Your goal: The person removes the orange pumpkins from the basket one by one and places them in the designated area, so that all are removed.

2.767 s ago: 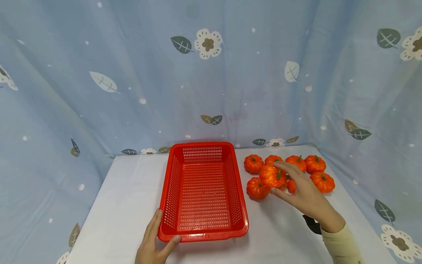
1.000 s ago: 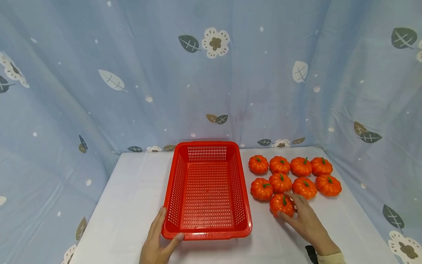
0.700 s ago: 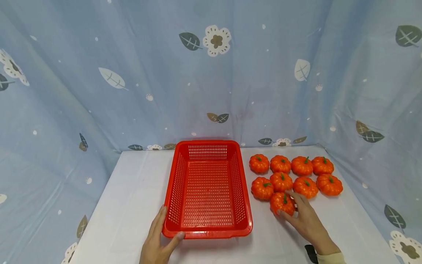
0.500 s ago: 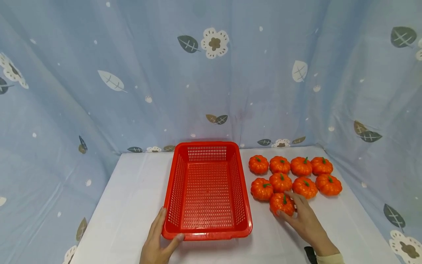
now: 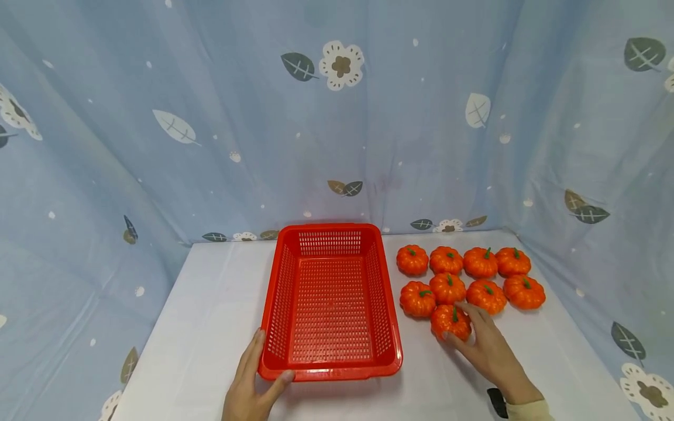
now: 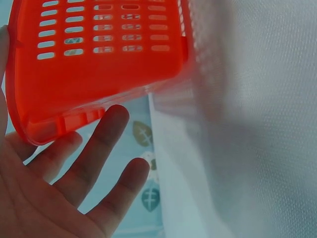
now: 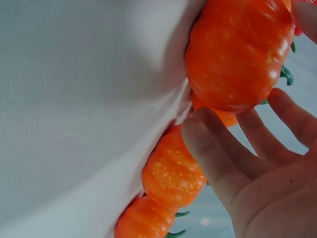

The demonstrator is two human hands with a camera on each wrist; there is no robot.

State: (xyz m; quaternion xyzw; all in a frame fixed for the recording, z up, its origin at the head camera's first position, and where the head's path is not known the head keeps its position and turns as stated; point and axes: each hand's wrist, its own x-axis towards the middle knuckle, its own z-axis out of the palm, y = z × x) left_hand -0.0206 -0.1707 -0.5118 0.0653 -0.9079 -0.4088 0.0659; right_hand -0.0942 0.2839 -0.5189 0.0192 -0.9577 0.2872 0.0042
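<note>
My left hand rests at the near left corner of a red plastic basket, thumb on the front rim and fingers along the left side. In the left wrist view several straight, spread fingers show beside the basket's perforated wall. On the white table, my right hand holds a small orange toy pumpkin with a green stem, thumb at its near side and index finger at its far side. The right wrist view has the fingers against the pumpkin's side.
Several matching pumpkins stand in two rows behind the held one, right of the basket. A blue curtain with leaf and flower prints hangs behind and beside the white table. The basket's perforated floor is bare.
Since the earliest frame, my right hand has brought the pumpkin from above the rows down to the table in front of them. My left hand has stayed at the basket. Recently, little differs.
</note>
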